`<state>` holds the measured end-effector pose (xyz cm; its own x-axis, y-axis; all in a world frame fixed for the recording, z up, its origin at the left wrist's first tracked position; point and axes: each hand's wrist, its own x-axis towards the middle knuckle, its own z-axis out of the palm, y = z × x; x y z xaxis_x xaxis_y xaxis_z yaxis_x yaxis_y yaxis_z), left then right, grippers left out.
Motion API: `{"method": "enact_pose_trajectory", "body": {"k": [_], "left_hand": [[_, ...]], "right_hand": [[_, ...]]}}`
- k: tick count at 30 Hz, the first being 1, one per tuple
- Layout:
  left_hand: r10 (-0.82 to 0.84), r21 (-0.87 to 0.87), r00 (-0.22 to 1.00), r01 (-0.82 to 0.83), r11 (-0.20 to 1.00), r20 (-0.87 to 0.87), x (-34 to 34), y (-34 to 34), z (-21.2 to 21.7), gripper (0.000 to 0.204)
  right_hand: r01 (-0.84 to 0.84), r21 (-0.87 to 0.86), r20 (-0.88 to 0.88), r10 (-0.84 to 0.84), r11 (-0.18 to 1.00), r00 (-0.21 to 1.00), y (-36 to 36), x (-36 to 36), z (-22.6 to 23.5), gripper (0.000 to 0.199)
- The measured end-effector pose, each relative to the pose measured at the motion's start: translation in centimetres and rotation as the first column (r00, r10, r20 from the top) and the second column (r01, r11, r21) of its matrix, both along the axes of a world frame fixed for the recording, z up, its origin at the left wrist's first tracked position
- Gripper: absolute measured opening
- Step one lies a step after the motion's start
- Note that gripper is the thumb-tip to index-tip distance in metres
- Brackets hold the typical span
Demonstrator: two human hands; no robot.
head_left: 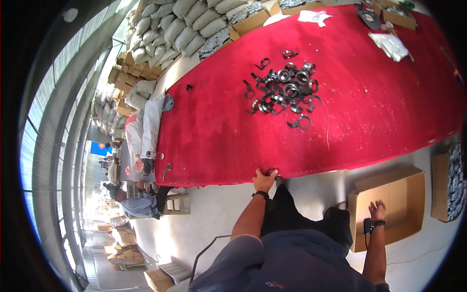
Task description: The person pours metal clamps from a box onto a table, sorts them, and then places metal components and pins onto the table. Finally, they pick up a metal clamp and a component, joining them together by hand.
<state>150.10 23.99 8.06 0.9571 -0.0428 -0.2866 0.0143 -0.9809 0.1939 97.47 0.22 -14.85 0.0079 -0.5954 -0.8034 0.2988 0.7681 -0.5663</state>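
Note:
My left hand is at the near edge of the red-covered table, its fingers closed on a dark metal ring clamp. My right hand is over an open cardboard box on the right, fingers apart and nothing seen in them. The inside of that box shows bare cardboard. Farther up the table lies a loose pile of dark ring clamps, several with a short strap sticking out. One clamp rests at the near side of the pile.
Another carton filled with metal parts stands at the far right. White bags and a box lie on the table's far right. Stacked sacks rise behind the table. To the left, a person sits near the table end.

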Motion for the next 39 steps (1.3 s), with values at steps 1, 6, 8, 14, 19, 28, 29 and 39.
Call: {"method": "enact_pose_trajectory", "body": {"k": [1,6,8,14,19,28,29,39], "left_hand": [[-0.029,0.032,0.998,0.027,0.999,0.059,-0.4,-1.3,0.1,0.106],[-0.258,-0.077,0.965,0.253,0.964,-0.053,1.6,-4.5,-0.6,0.083],[-0.272,-0.1,0.952,0.259,0.961,-0.14,6.9,1.5,-1.9,0.078],[-0.143,-0.607,0.961,-0.031,0.794,-0.236,28.8,-1.7,0.6,0.039],[-0.008,-0.707,0.992,-0.087,0.702,-0.129,54.4,-0.2,1.7,0.047],[-0.225,-0.562,0.917,0.382,0.733,0.329,50.8,-11.7,1.9,0.08],[-0.459,-0.483,0.829,0.559,0.674,0.319,47.3,-14.3,2.3,0.095],[-0.866,-0.272,0.46,0.874,0.402,0.196,42.6,-22.6,-0.3,0.073]], "right_hand": [[-0.135,-0.114,-0.066,0.128,0.984,0.99,-1.9,4.9,3.5,0.037],[-0.414,-0.61,-0.332,0.256,0.676,0.908,-8.7,23.7,11.7,0.028],[-0.714,-0.527,-0.664,0.3,0.462,0.685,-6.9,33.6,17.1,0.03],[-0.888,-0.262,-0.951,-0.258,0.378,0.17,-15.8,41.1,13.0,0.052],[-0.782,-0.023,-0.925,-0.309,0.623,-0.22,-15.0,49.5,10.4,0.06],[-0.742,0.076,-0.933,-0.215,0.666,-0.288,-15.2,49.5,11.9,0.061],[-0.737,0.073,-0.936,-0.209,0.672,-0.284,-15.2,49.5,12.0,0.061],[-0.736,0.073,-0.956,-0.165,0.673,-0.245,-14.9,51.4,12.1,0.061]]}}
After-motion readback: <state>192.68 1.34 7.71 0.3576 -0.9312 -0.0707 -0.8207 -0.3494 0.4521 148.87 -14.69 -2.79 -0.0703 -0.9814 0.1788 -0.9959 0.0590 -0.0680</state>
